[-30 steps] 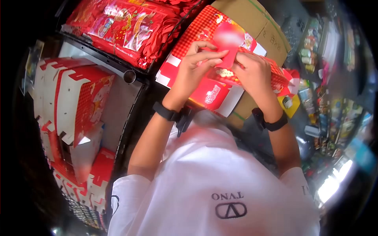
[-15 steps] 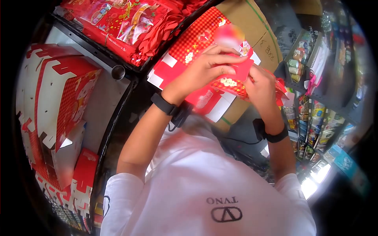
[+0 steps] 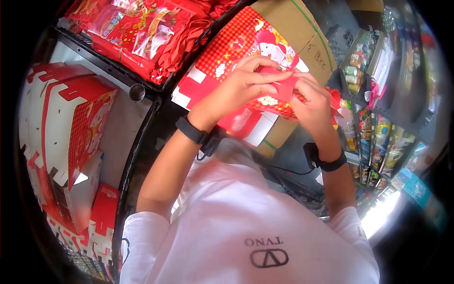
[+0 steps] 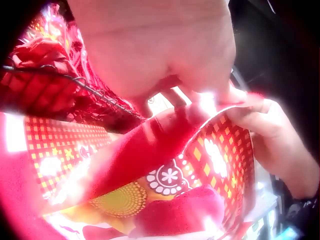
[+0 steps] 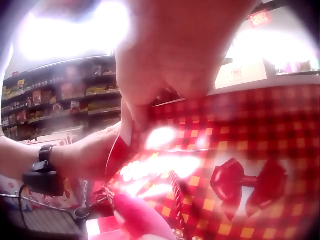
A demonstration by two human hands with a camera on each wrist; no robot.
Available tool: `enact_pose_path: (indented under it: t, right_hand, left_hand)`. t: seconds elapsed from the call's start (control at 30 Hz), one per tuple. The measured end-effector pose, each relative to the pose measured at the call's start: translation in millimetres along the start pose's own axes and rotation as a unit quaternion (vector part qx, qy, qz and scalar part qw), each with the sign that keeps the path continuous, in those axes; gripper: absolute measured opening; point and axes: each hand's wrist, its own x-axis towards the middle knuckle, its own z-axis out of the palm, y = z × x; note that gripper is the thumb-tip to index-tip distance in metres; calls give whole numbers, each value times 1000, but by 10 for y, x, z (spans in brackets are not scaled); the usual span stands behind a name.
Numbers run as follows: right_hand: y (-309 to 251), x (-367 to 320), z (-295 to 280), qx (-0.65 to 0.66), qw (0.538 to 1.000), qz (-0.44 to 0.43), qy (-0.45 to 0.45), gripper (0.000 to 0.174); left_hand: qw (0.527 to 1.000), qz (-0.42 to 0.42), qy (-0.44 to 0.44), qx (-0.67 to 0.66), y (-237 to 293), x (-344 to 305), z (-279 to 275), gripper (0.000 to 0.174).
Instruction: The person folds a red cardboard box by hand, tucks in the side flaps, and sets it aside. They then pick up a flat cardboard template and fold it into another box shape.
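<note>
A red-and-yellow checked cardboard gift box [image 3: 234, 49], printed with a cartoon figure, lies partly folded under both hands in the head view. My left hand [image 3: 243, 87] pinches a plain red flap [image 3: 283, 90] of it from the left, thumb below and fingers above. From the right, my right hand [image 3: 312, 102] holds the same folded part with bent fingers, close to the left fingertips. The left wrist view has the red flap [image 4: 155, 145] running between the two hands, with its thin edge visible. A printed bow marks the box's checked panel [image 5: 240, 130] in the right wrist view.
Beneath the gift box lies a brown cardboard carton [image 3: 321, 52]. A black-edged crate of red packaged goods [image 3: 137, 35] stands at upper left. Several folded red-and-white boxes [image 3: 71, 123] stack at left. Shelves of packets [image 3: 373, 137] line the right.
My left hand has moved right along the flap, and its fingers now lie close to the right hand's. The flap has tilted over, uncovering the printed cartoon. The head view has shifted slightly.
</note>
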Motion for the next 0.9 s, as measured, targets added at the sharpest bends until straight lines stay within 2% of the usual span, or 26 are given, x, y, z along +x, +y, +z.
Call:
enact_pose_path:
  t: [0.17,0.23,0.47,0.57,0.9]
  right_hand:
    - [53,-16,7,-27,999,-16,21,17]
    - [49,15,-33,-50,998,-31,16,18]
    - [-50,79,-76,8,1000,-6,28,19]
    - [52,31,-98,9,1000,-15,16,19]
    - [58,42,-84,20,1000,-10,8,19]
  left_hand:
    - [999,-30,9,-22,47,26,-2,45]
    - [994,-47,20,-91,10,29,-26,43]
    - [972,-73,80,-211,-77,10,93,29]
    - [985,-35,81,-151,-110,40,121,28]
    - [995,-24,43,-92,-88,75,60,27]
